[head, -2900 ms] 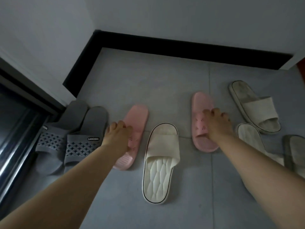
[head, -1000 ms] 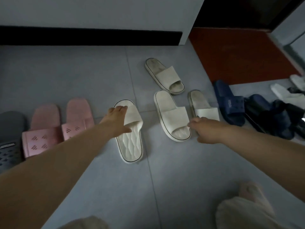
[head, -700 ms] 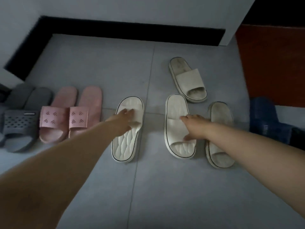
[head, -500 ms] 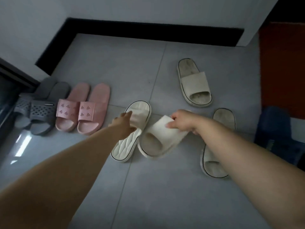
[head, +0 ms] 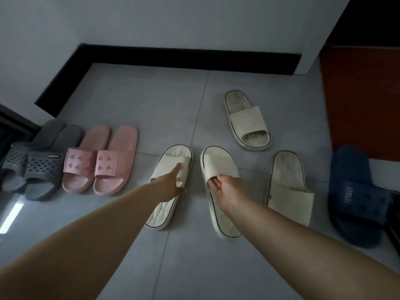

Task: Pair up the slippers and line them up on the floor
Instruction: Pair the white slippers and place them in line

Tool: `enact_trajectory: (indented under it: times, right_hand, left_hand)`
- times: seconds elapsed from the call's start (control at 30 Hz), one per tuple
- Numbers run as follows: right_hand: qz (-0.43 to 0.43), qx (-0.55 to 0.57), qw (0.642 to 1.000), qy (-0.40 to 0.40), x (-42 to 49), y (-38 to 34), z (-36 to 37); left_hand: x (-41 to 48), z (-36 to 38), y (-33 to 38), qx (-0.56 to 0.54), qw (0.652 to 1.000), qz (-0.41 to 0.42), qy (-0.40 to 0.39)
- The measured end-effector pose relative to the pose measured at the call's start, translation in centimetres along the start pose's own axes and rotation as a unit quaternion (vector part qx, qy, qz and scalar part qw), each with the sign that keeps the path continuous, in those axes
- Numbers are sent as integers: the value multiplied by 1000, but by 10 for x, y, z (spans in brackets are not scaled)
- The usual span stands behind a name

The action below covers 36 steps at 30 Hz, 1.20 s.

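Labels first: the grey pair [head: 43, 167] at far left has a small pale tag on the nearer strap, but the lettering is too blurred to read. The blue slipper [head: 355, 198] at the right edge has a pressed-in mark on its strap, also unreadable.

Grey pair: rubbery, w/ straps punched in rows of diamond holes. The pink pair [head: 101, 161] sits just beside them, sides touching. It is matte plastic, each strap cut w/ small groups of slanted slits.

Mid-floor are two thick, rounded cream slippers w/ a thin dark line round the sole rim. They lie side by side w/ a narrow gap, toes toward the wall.

- The left cream slipper [head: 164, 215] shows a wavy quilted insole. L hand [head: 171, 184] rests on its strap, index finger stretched flat along it, nothing gripped.
- On the right cream slipper [head: 220, 219], R hand [head: 227, 188] has fingers curled under the near strap edge, pinching the strap.

Two more cream slippers have greyed, grubby insoles. One [head: 246, 122] lies angled further back. The other [head: 287, 187] is just right of the held one, strap end toward the camera.

The floor [head: 151, 105] is smooth grey tile w/ thin joints. A glossy black skirting board [head: 173, 57] runs under pale walls, and a red mat [head: 363, 100] is at right.
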State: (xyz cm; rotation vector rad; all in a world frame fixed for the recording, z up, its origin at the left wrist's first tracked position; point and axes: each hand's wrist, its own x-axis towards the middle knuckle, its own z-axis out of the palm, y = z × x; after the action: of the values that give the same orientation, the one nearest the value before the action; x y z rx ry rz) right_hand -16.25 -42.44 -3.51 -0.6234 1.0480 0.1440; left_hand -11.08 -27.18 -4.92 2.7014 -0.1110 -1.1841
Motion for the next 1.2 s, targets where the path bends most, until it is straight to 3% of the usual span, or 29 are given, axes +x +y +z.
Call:
enact_trajectory:
  times: [0.13,0.2,0.4,0.6,0.7,0.77,0.83,0.93,1.03,1.13,1.2]
  right_hand:
    - [13,5,1000,-2,8,9,-3]
    - [-59,-30,998,1,16,22,-3]
    - [-61,-20,994,-83,22,40,12]
    - [-1,-219,962,-162,26,41,26]
    - [21,-382,910,-162,32,16,13]
    - [-29,-440,888,-130,38,-13,4]
    - [-169,-527,832,-37,51,-52,0]
    - [-323,-678,655,79,74,-113,1]
    - [-307,-804,502,89,94,-155,7]
    - [-261,-869,416,69,109,-174,8]
    - [-239,-888,391,35,111,-176,9]
  left_hand:
    - [13,1,-3,-62,998,-9,17]
    - [19,2,-4,-78,996,4,36]
    - [25,4,-1,16,998,-1,56]
    - [23,-1,6,56,988,4,143]
    - [22,-8,11,67,983,-2,172]
    - [21,-10,15,78,979,7,186]
    - [21,-10,23,105,974,34,198]
    - [24,-3,37,151,958,113,216]
    - [22,6,51,223,940,194,170]
    - [18,16,58,268,935,199,122]
    - [18,17,59,262,942,175,118]
